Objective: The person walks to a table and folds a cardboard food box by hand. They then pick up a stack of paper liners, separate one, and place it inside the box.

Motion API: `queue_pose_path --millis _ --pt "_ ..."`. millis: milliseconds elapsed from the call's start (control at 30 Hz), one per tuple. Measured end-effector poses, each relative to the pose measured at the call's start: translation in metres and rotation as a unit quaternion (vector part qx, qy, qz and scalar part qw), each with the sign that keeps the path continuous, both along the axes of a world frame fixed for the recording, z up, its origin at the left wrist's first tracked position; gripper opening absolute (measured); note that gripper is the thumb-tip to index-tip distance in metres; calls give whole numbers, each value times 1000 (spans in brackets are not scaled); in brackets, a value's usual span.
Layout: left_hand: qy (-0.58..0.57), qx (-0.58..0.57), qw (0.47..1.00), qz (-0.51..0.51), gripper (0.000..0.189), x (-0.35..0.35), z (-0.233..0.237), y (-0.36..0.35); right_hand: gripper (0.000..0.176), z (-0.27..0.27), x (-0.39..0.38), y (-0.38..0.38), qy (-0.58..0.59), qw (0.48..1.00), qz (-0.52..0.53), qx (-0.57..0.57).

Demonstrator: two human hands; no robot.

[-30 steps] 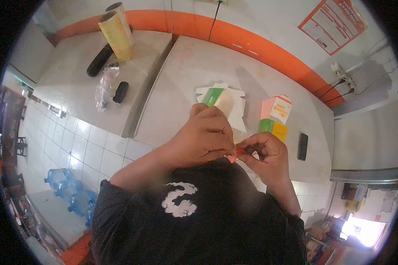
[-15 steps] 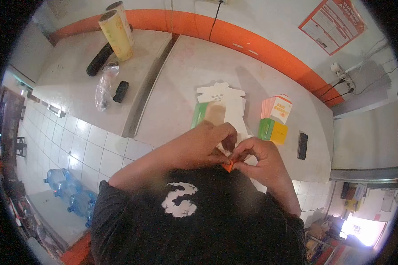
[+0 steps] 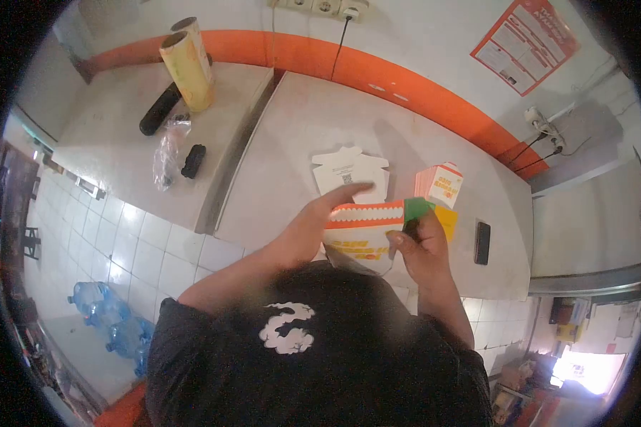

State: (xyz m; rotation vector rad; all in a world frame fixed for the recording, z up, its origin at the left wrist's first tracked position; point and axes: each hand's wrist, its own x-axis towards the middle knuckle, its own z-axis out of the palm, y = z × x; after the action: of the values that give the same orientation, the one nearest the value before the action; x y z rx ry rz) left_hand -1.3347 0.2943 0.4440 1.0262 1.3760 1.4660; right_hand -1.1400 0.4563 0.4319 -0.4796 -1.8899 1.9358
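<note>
Printed carton (image 3: pixel 360 235): between our hands, at the desk's (image 3: pixel 278 171) near edge; we can't see inside.
Left hand (image 3: pixel 315 224): gripping carton's left side.
Right hand (image 3: pixel 427 243): gripping its right side.
White cardboard (image 3: pixel 330 179): on desk behind.

Left hand (image 3: pixel 313 224) up with a finger (image 3: pixel 355 191) stretched out, right hand (image 3: pixel 429 240) gripping, thumb (image 3: pixel 402 243) nearest, both forearms (image 3: pixel 238 269) angled inward

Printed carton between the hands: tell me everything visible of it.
The printed carton looks like thin cardboard: a white panel with yellow-orange lettering, bordered above by an orange band with a white scalloped strip. The left hand holds its left end; the right hand holds its right end, thumb on the panel. Pictured just above the shirt, its back is hidden.
</note>
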Motion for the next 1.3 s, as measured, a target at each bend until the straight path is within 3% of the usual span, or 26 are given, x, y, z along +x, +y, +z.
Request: queue_pose_path --millis 100,200,233,300,400,567,700,800,867,1000,1167,1267,1300 --pt "266 182 939 118 46 -5 -7 1 51 22 0 6 -60 997 20 32" --pt "456 180 872 9 34 -13 14 0 50 31 -2 8 -110 969 104 194" --pt "497 165 851 -48 31 -14 17 -2 47 37 -2 5 -127 961 85 230" --pt "474 100 875 -2 24 -8 22 -3 41 47 -5 -3 -158 939 45 301" --pt "450 36 892 0 25 -11 19 -4 28 40 -3 1 -172 961 -30 215" --pt "420 18 903 -87 22 -16 15 -4 15 37 -1 2 -96 903 -5 418" --pt "219 12 975 -23 23 -7 26 -3 15 42 -6 2 37 857 -31 513" --pt "171 27 985 -14 25 -3 22 -4 16 48 -4 7 71 857 -28 510" --pt "161 51 986 -10 22 1 23 -2 18 47 -1 11 51 887 -15 458" --pt "246 103 963 -44 19 -5 16 1 22 34 5 12 7 927 -20 374" --pt "259 118 950 -128 23 -4 16 0 22 32 -2 7 118 921 53 368" --pt "62 18 995 -82 33 9 28 -6 22 34 -3 9 122 920 81 363" --pt "55 30 995 -80 36 11 26 -6 21 35 -2 10 117 920 88 363"
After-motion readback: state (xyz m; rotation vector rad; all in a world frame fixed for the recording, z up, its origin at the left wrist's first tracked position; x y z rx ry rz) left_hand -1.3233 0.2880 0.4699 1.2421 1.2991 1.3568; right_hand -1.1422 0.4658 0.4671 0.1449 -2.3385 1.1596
